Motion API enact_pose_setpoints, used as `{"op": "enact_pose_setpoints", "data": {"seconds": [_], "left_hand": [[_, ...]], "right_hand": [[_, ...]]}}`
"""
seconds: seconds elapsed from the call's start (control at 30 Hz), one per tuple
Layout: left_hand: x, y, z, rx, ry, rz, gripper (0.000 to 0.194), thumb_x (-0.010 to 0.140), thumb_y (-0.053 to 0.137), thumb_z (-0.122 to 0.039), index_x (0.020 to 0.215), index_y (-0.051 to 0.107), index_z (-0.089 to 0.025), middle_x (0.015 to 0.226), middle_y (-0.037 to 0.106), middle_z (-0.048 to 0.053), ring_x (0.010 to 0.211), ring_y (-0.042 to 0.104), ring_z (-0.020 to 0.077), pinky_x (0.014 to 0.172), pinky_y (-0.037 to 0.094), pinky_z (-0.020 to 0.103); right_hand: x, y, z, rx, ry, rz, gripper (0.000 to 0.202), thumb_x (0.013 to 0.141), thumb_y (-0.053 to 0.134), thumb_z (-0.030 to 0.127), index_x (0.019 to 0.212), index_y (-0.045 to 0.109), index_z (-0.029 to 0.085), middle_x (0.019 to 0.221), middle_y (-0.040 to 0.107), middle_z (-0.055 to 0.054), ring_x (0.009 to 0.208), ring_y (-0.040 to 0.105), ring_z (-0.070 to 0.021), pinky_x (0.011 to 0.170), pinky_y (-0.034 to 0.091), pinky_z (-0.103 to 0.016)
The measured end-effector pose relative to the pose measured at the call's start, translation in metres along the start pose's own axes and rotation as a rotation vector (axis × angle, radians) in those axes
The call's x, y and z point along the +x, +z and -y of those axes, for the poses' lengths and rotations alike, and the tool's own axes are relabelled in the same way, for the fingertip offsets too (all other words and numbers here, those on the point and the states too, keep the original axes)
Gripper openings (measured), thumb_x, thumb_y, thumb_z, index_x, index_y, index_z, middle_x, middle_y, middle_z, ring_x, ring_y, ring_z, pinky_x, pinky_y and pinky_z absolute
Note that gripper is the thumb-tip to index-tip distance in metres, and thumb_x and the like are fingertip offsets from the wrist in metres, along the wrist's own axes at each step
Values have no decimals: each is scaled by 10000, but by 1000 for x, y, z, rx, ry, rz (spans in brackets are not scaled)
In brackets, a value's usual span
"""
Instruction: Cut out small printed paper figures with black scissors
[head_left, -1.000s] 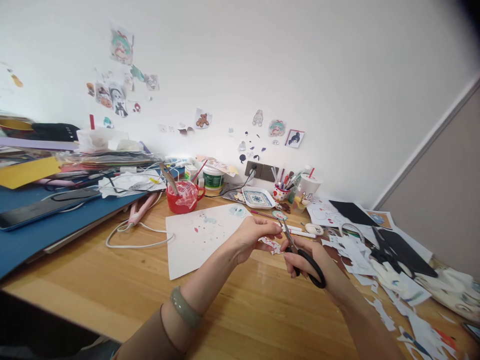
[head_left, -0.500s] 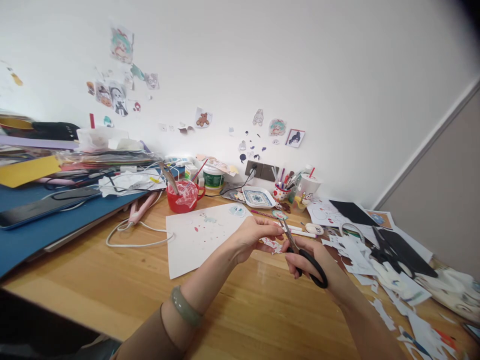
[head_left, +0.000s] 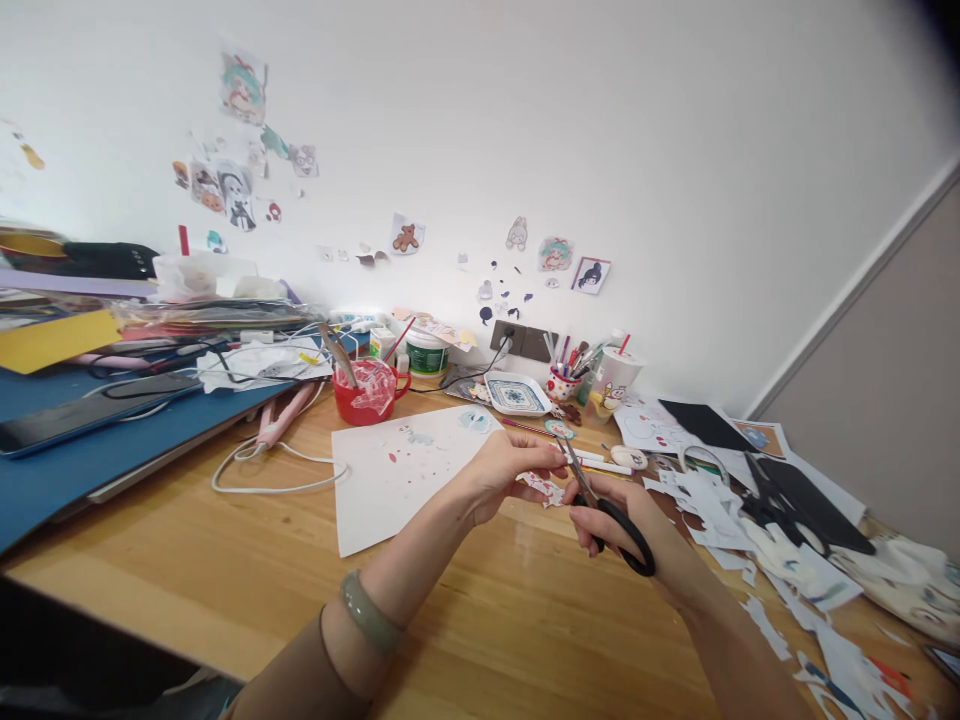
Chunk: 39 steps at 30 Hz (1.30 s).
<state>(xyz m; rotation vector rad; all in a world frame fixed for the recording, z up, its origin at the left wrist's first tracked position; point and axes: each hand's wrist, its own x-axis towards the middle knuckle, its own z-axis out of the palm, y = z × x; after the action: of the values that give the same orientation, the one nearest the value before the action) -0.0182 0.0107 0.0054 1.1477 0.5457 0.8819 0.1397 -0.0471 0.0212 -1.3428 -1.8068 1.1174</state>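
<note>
My right hand (head_left: 611, 510) is closed around a pair of scissors (head_left: 628, 537) with black handles. Their narrow metal blades point up and away, tips beside the fingertips of my left hand (head_left: 514, 470). The left thumb and forefinger are pinched together close to the blades; whatever lies between them is too small to make out. Just under those fingers shows a white paper scrap (head_left: 545, 488) with pink-red marks, and I cannot tell if it is held or lies on the table. Left of the hands, a white sheet (head_left: 382, 490) carries small coloured cutouts.
Behind the hands are a red mug (head_left: 364, 400), a square patterned dish (head_left: 517, 394), a polka-dot pen cup (head_left: 562, 384) and white pens (head_left: 600, 463). Paper offcuts (head_left: 709, 505) and a second pair of scissors (head_left: 772, 500) lie to the right. A pink device (head_left: 281, 415) with a white cord lies left.
Almost nothing differs. Both hands and the scissors stay in nearly the same place, with only a very slight shift at the left fingers.
</note>
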Motion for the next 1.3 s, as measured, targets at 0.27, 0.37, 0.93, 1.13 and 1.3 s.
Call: {"op": "enact_pose_setpoints", "data": {"seconds": [0.27, 0.37, 0.93, 1.13, 1.3], "left_hand": [[0, 1, 0, 48, 11, -25, 242, 543, 693, -340, 654, 622, -137, 651, 543, 26, 647, 485, 115, 526, 410, 215], [0, 0, 0, 41, 6, 7, 238, 556, 687, -341, 640, 620, -129, 641, 533, 26, 638, 474, 108, 524, 402, 208], [-1, 1, -3, -20, -24, -7, 274, 511, 719, -350, 627, 610, -128, 661, 529, 26, 666, 465, 114, 515, 399, 211], [-1, 0, -5, -17, -40, -22, 285, 504, 722, -352, 648, 608, -133, 671, 534, 27, 662, 467, 115, 511, 400, 210], [-2, -1, -6, -28, -45, -16, 275, 537, 703, -356, 672, 612, -135, 675, 534, 26, 654, 465, 110, 497, 401, 200]], "right_hand": [[0, -1, -2, 21, -19, 11, 208, 737, 558, 367, 775, 484, 176, 547, 508, 35, 509, 489, -115, 522, 400, -242], [0, -2, 2, 28, -17, 27, 200, 725, 562, 352, 769, 486, 172, 541, 507, 37, 507, 481, -109, 516, 401, -239], [-2, -2, 2, 15, -10, 13, 159, 732, 551, 323, 750, 499, 174, 508, 468, 54, 463, 468, -96, 467, 394, -219], [-2, -1, 1, 36, 2, 11, 185, 721, 565, 350, 736, 500, 177, 496, 473, 58, 453, 468, -95, 461, 389, -213], [-2, -1, -1, 62, 1, 13, 173, 733, 559, 336, 728, 496, 175, 481, 458, 64, 440, 446, -86, 452, 383, -206]]}}
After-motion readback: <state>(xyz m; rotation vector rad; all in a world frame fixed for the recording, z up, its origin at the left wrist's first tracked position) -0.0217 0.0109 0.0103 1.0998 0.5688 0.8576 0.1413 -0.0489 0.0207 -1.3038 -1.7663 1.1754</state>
